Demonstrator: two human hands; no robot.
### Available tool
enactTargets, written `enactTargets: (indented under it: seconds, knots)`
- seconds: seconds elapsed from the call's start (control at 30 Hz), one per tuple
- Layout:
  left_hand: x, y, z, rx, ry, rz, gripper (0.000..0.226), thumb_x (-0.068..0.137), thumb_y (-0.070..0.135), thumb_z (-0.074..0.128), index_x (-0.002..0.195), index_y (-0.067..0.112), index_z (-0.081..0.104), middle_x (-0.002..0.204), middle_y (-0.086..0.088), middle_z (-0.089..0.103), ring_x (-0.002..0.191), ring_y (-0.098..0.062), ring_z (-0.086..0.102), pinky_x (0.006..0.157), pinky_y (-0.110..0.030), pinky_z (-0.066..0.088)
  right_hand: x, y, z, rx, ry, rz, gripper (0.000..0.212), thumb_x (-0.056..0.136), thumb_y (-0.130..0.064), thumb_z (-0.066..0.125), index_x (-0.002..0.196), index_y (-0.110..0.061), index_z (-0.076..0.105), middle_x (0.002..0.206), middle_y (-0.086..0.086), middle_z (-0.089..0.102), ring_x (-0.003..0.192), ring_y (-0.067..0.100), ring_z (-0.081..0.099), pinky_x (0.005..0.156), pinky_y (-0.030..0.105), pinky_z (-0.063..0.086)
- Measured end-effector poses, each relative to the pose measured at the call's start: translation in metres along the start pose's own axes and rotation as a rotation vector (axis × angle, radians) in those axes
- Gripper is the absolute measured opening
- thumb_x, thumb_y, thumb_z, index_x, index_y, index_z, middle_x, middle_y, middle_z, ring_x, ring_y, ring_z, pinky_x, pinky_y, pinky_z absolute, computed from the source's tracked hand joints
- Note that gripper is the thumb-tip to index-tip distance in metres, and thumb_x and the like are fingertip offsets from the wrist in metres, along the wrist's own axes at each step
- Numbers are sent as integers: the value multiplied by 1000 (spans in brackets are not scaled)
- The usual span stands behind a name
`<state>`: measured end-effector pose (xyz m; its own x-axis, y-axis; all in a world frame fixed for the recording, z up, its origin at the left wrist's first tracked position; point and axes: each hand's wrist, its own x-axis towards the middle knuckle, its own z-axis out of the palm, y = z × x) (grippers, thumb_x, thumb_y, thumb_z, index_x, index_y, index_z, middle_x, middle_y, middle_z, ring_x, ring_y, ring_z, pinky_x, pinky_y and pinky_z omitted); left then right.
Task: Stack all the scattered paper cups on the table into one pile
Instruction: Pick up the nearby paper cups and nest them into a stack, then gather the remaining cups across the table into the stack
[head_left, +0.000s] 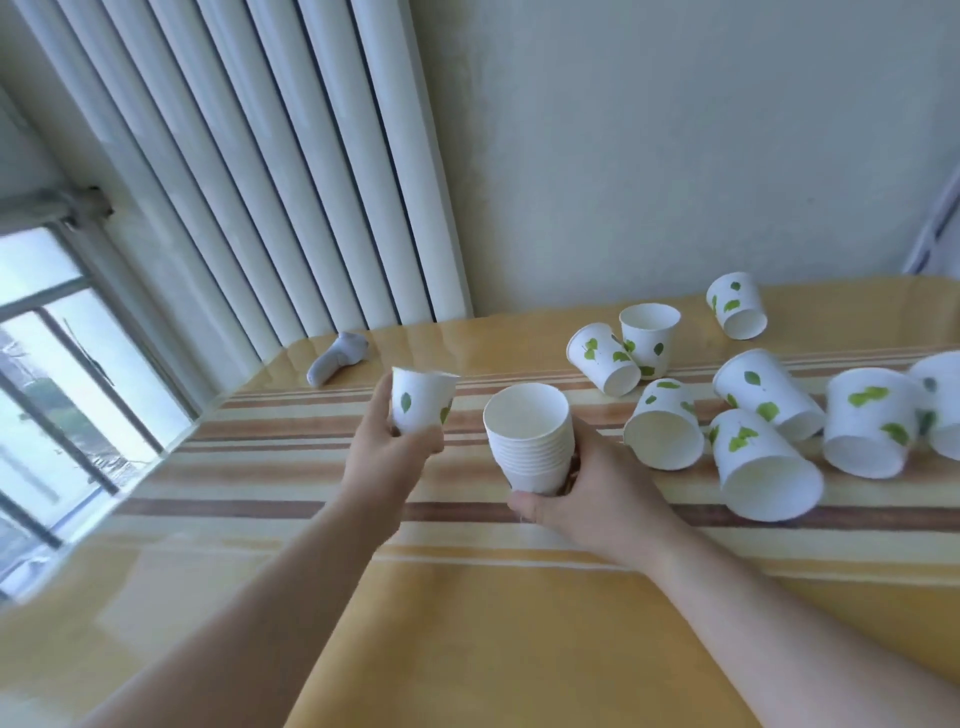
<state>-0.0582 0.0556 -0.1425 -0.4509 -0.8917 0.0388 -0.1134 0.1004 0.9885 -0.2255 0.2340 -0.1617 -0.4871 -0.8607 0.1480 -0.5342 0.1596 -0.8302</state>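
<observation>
My right hand (597, 483) grips a pile of several nested white paper cups (530, 441), mouth up, above the striped table (467, 623). To its left, my left hand (387, 441) holds a single white paper cup with green leaves (420, 400), upright and level with the pile's rim. Several loose cups lie scattered at the right: one upright (649, 335), others on their sides, such as the one nearest me (761, 467) and one at the far back (736, 305).
A grey handheld controller (336, 358) lies near the table's far left corner. A white radiator (249, 171) and a wall stand behind the table. A window (57, 374) is to the left.
</observation>
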Motion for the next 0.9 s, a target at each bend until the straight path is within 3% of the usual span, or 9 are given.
enactTargets:
  seconds: [0.07, 0.2, 0.3, 0.37, 0.43, 0.53, 0.67, 0.77, 0.9]
  knots:
    - [-22, 5, 7, -130, -56, -41, 39, 53, 9, 70, 90, 10, 55, 80, -6, 51, 88, -29, 48, 84, -44, 44, -4, -3, -2, -6, 13, 13, 57, 70, -45, 95, 113, -47, 56, 103, -29, 73, 99, -5, 69, 80, 18, 53]
    - [-61, 17, 31, -246, -128, -57, 32, 76, 19, 79, 103, 12, 64, 87, 0, 64, 94, -23, 56, 91, -37, 51, -18, -9, -27, -18, -57, 31, 62, 70, -46, 94, 122, -42, 61, 111, -23, 74, 107, 2, 70, 94, 31, 59]
    - [-81, 22, 47, -181, -238, 5, 40, 80, 25, 81, 117, 15, 70, 99, 9, 79, 102, -16, 68, 98, -36, 49, -45, 0, -57, -91, -86, 30, 56, 73, -45, 93, 118, -43, 60, 105, -23, 73, 98, -5, 67, 82, 22, 55]
    - [-88, 28, 58, -175, -264, 40, 49, 78, 18, 84, 124, 9, 69, 112, -3, 81, 116, -28, 72, 105, -40, 52, -62, 12, -71, -114, -36, 46, 52, 73, -47, 91, 114, -42, 59, 99, -20, 74, 93, -4, 69, 79, 23, 57]
    - [-97, 41, 71, -179, -255, 114, 48, 75, 13, 83, 121, 6, 71, 110, -7, 82, 115, -30, 73, 101, -39, 55, -76, 24, -77, -87, 27, 59, 47, 74, -49, 88, 111, -41, 58, 96, -17, 74, 89, -1, 70, 79, 28, 60]
    - [-109, 69, 95, -179, -297, 234, 32, 81, 12, 81, 112, 6, 73, 102, -3, 83, 104, -17, 77, 93, -32, 56, -86, 35, -75, -67, 131, 35, 49, 72, -56, 82, 111, -39, 58, 98, -15, 73, 90, 4, 70, 81, 35, 61]
    - [-118, 94, 118, -153, -426, 450, 28, 90, 14, 76, 116, 6, 70, 105, -5, 81, 102, -18, 78, 88, -26, 59, -83, 38, -74, -61, 134, 0, 55, 69, -62, 79, 116, -40, 59, 102, -16, 70, 92, 4, 69, 81, 33, 60]
    - [-117, 92, 127, -105, -438, 338, 53, 87, 25, 87, 131, 6, 64, 120, -11, 80, 117, -29, 76, 91, -35, 60, -83, 42, -77, -18, 112, -8, 57, 70, -58, 84, 119, -41, 60, 104, -20, 69, 92, -1, 69, 82, 31, 60]
    - [-117, 76, 133, -48, -494, 116, 60, 83, 24, 86, 138, 16, 64, 129, -10, 78, 122, -32, 75, 92, -55, 66, -82, 44, -77, 28, 99, -12, 61, 69, -56, 88, 121, -44, 59, 107, -22, 71, 96, -3, 70, 86, 32, 61]
